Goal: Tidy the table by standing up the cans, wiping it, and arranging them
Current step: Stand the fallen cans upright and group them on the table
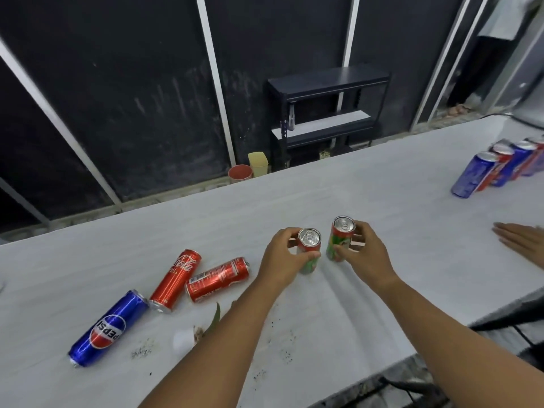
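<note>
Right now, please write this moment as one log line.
left hand: grips left green can | right hand: grips right green can | lying: Pepsi can, two red cans

The row of cans (500, 164) ran off the right edge. Another person's hand (521, 241) (palm down) was cut off there too. The left forearm (235, 334) hid most of a green leaf (217, 315). Dark specks (285, 354) were too small to identify.

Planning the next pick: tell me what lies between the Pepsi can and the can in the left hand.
Head view: a Coca-Cola can beside the Pepsi can, another red can nearer the left hand, both on their sides.
</note>
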`<state>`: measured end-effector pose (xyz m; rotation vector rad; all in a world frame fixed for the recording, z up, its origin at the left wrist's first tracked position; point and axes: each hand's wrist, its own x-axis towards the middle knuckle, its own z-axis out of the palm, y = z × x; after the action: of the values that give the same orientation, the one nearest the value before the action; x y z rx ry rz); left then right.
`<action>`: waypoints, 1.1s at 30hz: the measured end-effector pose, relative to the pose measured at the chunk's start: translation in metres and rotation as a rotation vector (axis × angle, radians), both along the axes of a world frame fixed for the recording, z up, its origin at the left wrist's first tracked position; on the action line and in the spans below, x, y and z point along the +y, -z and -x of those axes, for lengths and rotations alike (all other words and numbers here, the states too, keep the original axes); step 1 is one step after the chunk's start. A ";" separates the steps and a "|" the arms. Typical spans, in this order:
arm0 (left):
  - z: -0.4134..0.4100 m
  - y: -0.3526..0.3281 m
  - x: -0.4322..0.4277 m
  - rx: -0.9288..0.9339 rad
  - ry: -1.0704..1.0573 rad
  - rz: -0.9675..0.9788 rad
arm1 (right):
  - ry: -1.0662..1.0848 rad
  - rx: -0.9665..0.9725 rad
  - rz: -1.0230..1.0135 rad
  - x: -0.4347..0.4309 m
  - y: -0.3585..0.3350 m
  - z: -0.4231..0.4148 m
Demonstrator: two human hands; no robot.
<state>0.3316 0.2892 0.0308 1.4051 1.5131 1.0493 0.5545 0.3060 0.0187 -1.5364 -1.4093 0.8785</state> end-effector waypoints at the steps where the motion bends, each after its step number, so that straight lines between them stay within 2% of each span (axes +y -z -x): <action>1: -0.003 0.002 0.004 0.004 -0.005 -0.004 | 0.002 0.001 0.000 0.004 0.001 -0.001; 11: -0.010 0.006 0.028 0.251 0.029 -0.088 | 0.011 0.006 0.010 0.021 0.015 -0.001; 20: -0.018 0.007 0.034 0.282 -0.012 -0.063 | 0.012 0.012 0.072 0.026 0.030 0.000; 27: 0.011 0.025 0.005 0.234 -0.037 0.062 | 0.081 0.056 0.137 -0.006 0.047 -0.002; 33: 0.073 0.022 -0.039 0.263 -0.041 -0.007 | 0.088 -0.164 -0.021 -0.054 0.053 0.024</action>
<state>0.2590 0.2498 0.0091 1.5718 1.7325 0.9216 0.5300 0.2519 -0.0347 -1.6723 -1.4490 0.6959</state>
